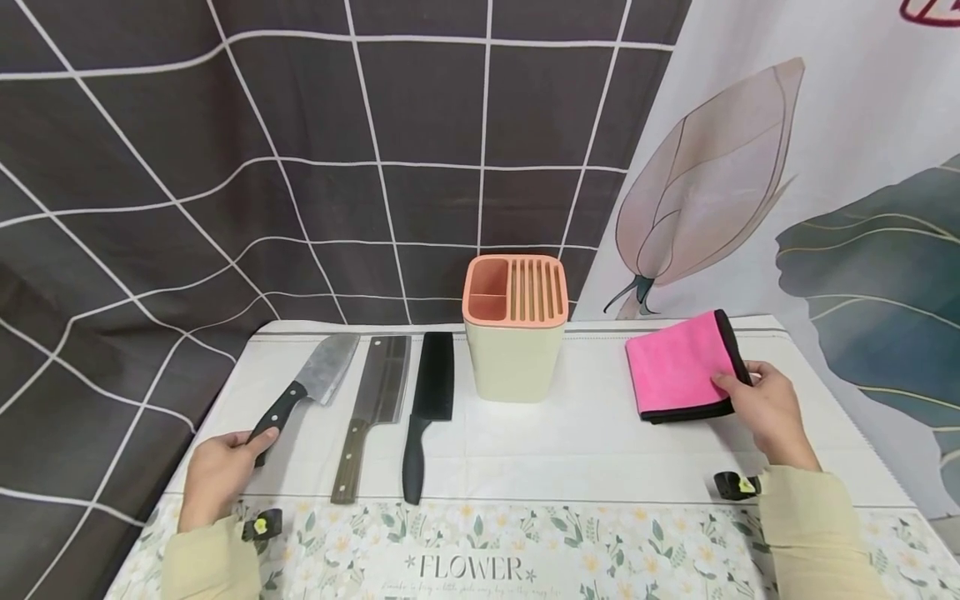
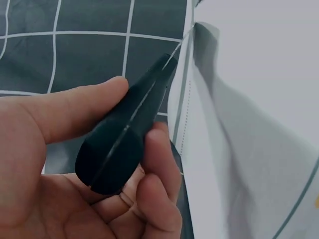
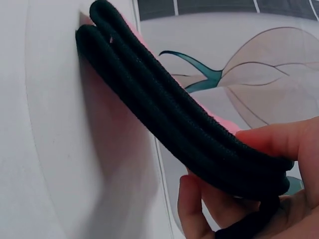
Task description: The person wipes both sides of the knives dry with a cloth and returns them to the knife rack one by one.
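My left hand (image 1: 219, 473) grips the black handle of a kitchen knife (image 1: 324, 367) at the table's left side. The left wrist view shows thumb and fingers around that handle (image 2: 112, 154), its blade seen edge-on. On the right, my right hand (image 1: 768, 410) pinches the edge of a folded pink cloth (image 1: 678, 367) with black trim. Close up in the right wrist view, the cloth's stacked black edges (image 3: 174, 119) lie between thumb and fingers, its near side raised off the table. A wooden-handled cleaver (image 1: 382, 379) and a black knife (image 1: 435, 375) lie beside the held knife.
A cream knife block (image 1: 516, 362) with an orange slotted top stands at the back middle of the table. The white tablecloth (image 1: 540, 458) has a floral strip (image 1: 480, 533) along its front. Behind hang a dark grid curtain (image 1: 427, 100) and a leaf-print curtain (image 1: 705, 183).
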Motion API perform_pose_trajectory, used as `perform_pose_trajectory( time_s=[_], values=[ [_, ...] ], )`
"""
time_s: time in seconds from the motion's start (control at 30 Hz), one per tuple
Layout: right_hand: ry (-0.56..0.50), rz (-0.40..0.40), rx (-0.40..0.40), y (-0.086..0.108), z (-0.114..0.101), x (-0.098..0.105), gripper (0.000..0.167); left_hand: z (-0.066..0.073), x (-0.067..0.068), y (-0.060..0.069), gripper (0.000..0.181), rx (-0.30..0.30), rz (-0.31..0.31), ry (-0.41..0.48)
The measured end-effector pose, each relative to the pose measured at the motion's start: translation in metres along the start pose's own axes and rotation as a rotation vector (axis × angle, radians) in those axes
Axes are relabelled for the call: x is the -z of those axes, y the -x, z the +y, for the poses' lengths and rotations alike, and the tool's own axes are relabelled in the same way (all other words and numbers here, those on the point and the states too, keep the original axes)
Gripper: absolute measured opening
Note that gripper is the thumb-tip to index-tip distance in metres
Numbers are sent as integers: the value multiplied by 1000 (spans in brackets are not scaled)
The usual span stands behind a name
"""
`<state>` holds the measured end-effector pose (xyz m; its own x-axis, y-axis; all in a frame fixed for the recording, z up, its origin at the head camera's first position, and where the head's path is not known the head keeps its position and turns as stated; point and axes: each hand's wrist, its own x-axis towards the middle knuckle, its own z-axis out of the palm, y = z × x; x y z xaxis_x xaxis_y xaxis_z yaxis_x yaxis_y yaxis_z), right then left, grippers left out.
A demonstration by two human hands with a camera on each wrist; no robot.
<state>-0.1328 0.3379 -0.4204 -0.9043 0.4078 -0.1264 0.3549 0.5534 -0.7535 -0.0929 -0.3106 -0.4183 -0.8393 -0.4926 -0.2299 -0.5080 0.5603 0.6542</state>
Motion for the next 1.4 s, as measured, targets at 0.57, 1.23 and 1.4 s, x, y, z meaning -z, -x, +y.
perform_pose_trajectory(
  time_s=[0.57,1.23,1.4],
  values=[
    [-106,104,0,6,-9,5,61,3,1,6,57,23,128,87],
    [-197,158,59,35,-35,11,54,25,28,36,63,-53,121,123],
    [-187,164,78,43,-43,11,56,30,29,42,65,-70,85,119]
  ],
)
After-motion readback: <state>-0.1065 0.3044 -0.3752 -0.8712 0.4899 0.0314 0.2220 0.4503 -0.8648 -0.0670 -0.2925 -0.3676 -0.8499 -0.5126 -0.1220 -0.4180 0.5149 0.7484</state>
